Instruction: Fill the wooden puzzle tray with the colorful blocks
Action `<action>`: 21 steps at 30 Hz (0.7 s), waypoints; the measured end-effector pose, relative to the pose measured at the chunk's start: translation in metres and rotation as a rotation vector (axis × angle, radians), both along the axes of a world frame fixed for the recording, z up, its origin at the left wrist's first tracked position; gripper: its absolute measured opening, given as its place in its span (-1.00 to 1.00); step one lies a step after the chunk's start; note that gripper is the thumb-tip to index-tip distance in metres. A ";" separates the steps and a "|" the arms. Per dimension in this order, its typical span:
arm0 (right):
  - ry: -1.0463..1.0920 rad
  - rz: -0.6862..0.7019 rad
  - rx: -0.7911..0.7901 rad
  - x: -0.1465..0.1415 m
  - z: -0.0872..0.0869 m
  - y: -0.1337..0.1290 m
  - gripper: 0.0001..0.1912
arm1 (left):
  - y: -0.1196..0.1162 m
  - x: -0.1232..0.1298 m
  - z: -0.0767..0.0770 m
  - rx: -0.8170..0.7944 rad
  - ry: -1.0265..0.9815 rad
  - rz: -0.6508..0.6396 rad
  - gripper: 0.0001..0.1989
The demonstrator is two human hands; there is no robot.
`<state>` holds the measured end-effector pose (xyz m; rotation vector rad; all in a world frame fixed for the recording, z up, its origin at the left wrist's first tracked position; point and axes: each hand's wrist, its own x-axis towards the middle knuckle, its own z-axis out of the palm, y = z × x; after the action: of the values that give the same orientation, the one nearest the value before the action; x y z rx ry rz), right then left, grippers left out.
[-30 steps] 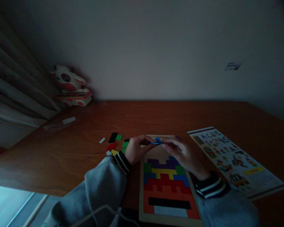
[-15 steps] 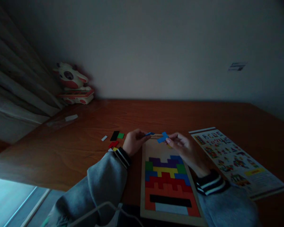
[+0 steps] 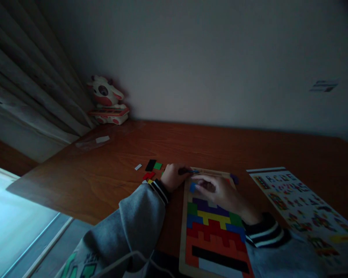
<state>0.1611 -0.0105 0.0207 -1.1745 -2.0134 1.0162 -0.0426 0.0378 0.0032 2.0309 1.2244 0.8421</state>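
Observation:
A wooden puzzle board (image 3: 183,235) lies on the table, its lower part filled with coloured block pieces. Over its upper left corner, my right hand (image 3: 222,193) holds a blue puzzle piece (image 3: 193,187) low between thumb and fingers. Whether that piece touches the board I cannot tell. My left hand (image 3: 174,177), at the board's far left corner, is closed on another thin blue piece (image 3: 193,171), seen nearly edge-on. My right hand hides much of the board's upper section.
Left of the board lie loose pieces: a black one (image 3: 150,165), a green one (image 3: 158,166), a red one (image 3: 149,176) and a white one (image 3: 138,166). A purple piece (image 3: 234,178) sits past the far right corner. A printed sheet (image 3: 304,208) lies right; a cow toy (image 3: 107,100) stands back left.
My right hand has brought its blue piece left and down to the board's upper left area. My left hand still holds its piece. The view has turned slightly left.

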 end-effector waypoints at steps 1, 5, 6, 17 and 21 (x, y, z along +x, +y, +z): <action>-0.013 0.008 -0.007 -0.001 -0.003 -0.002 -0.78 | 0.000 0.000 0.000 0.002 0.003 0.004 -0.86; -0.101 0.018 -0.003 -0.003 -0.010 -0.005 -0.87 | -0.001 0.001 0.000 0.003 0.015 0.014 -0.86; -0.129 0.008 0.020 -0.003 -0.011 -0.005 -0.87 | -0.001 0.001 0.001 0.003 0.017 0.013 -0.85; -0.196 -0.095 0.169 -0.010 -0.021 -0.004 -0.89 | 0.000 0.002 -0.003 0.013 0.017 -0.004 -0.86; -0.224 -0.084 0.203 -0.011 -0.020 -0.005 -0.85 | 0.000 0.002 -0.002 0.030 0.032 -0.001 -0.87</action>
<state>0.1506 -0.0152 0.0010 -1.2969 -2.1592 0.6455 -0.0411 0.0380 0.0011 2.0762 1.2351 0.8343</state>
